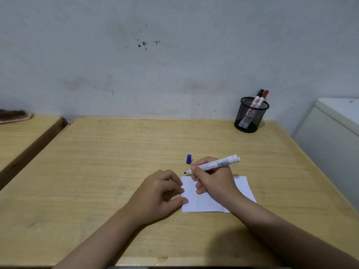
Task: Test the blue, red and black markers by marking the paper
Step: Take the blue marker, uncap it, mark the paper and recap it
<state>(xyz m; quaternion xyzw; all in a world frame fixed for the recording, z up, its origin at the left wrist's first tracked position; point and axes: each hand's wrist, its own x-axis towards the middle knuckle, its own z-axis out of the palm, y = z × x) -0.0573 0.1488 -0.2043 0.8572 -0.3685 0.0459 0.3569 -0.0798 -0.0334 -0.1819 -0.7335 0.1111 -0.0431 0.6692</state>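
My right hand (212, 178) grips the uncapped blue marker (219, 163), its dark tip pointing left just above the top left corner of the white paper (206, 202). The blue cap (188, 159) stands upright on the desk just beyond the paper. My left hand (162, 193) rests on the desk with its fingertips pressing the paper's left edge. The black marker (259, 95) and the red marker (263, 97) stand capped in a black mesh cup (249, 116) at the far right of the desk. No mark shows on the visible part of the paper.
The wooden desk (116, 171) runs up against a grey wall. A second wooden surface (23, 133) lies to the left across a gap, with a brush-like thing (14, 115) on it. A white cabinet (334, 129) stands at the right.
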